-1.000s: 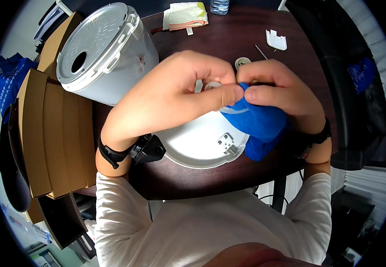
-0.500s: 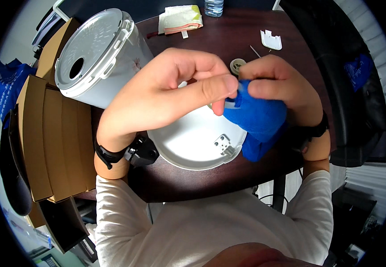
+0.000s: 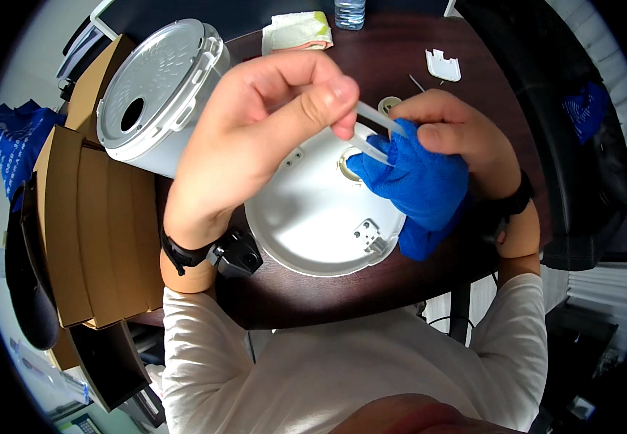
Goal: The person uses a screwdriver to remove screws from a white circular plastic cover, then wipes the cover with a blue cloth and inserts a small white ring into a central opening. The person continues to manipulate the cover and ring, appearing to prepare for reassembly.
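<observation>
My left hand (image 3: 277, 130) is raised over the white round lid (image 3: 306, 228), thumb and finger pinching a thin, translucent white band (image 3: 373, 116). Two strands of this band run from those fingertips into a blue cloth (image 3: 425, 188). On the right, my right hand (image 3: 465, 134) has its thumb and fingers closed on the cloth, bunched about the band's other end. The cloth drapes over the lid's right rim. Inside the lid sit a small white bracket (image 3: 368, 236) and a round fitting (image 3: 345, 163), partly covered by the cloth.
A large white bucket (image 3: 161, 90) with a holed top lies tilted at the far left, beside cardboard boxes (image 3: 100, 231). Along the back are a folded towel (image 3: 297, 32) and a water bottle (image 3: 349, 13). A small white cover (image 3: 443, 65) lies at the far right.
My left hand has drawn away to the left and slightly upward from my right hand. A length of the white band now shows between the left fingertips and the cloth.
</observation>
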Action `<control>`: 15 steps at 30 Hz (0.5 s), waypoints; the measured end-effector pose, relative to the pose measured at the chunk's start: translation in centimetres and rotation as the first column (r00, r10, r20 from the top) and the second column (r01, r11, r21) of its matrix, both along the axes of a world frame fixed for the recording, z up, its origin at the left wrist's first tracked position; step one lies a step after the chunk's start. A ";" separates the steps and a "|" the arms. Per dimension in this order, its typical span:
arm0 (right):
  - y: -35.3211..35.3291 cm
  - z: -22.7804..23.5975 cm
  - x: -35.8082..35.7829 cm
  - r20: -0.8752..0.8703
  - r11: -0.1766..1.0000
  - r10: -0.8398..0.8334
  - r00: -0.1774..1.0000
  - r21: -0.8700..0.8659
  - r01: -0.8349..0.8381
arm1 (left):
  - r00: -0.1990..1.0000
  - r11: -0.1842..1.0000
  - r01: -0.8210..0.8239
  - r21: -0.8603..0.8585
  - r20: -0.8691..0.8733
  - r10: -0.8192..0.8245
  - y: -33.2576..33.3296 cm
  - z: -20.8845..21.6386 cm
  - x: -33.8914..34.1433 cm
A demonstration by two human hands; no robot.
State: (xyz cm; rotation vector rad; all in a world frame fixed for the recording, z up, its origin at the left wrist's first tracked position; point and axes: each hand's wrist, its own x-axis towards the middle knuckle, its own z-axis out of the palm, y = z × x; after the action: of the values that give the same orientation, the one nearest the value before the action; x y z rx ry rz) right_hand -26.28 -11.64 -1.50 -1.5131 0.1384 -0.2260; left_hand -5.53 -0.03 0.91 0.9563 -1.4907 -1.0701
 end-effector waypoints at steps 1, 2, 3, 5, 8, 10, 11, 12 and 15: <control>0.9 -0.3 0.1 0.014 0.995 -0.061 0.998 0.085 0.060 | 0.998 0.999 -0.014 0.036 -0.058 0.017 -0.1 -0.1 -0.5; 1.0 -0.4 0.1 0.006 0.991 -0.065 0.998 0.117 0.064 | 0.993 0.997 -0.021 0.073 -0.116 0.030 -0.2 -0.3 -0.8; 1.0 -0.4 0.1 -0.002 0.986 -0.067 0.998 0.150 0.067 | 0.984 0.990 0.061 0.123 -0.173 -0.040 -0.5 -0.6 -0.8; 0.0 -0.4 0.0 -0.062 0.992 0.058 0.996 0.119 -0.050 | 0.982 0.959 0.188 0.212 -0.064 -0.178 -0.5 0.2 0.0; -0.1 -0.5 0.2 -0.093 0.992 0.103 0.990 -0.059 -0.108 | 0.964 0.921 0.241 0.305 0.037 -0.264 -0.2 -0.2 0.0; -0.4 -0.3 0.2 -0.153 0.970 0.194 0.969 -0.121 -0.213 | 0.923 0.903 0.249 0.350 0.197 -0.331 0.0 -0.3 -0.2; -0.6 -0.1 0.2 -0.183 0.951 0.236 0.954 -0.157 -0.265 | 0.930 0.909 0.255 0.330 0.172 -0.323 0.0 -0.3 -0.3; -0.7 -0.2 0.2 -0.133 0.965 0.210 0.969 -0.129 -0.227 | 0.954 0.933 0.215 0.289 0.143 -0.264 -0.1 -0.3 -0.4; -0.8 -1.0 0.2 -0.004 0.987 0.148 0.989 -0.055 -0.148 | 0.987 0.972 0.137 0.189 0.062 -0.151 -0.1 0.6 -0.1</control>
State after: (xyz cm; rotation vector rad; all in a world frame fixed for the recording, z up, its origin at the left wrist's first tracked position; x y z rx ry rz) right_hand -26.10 -12.44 -2.47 -1.5709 0.0188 -0.1118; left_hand -5.68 -0.15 1.49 1.0392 -1.5624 -1.3081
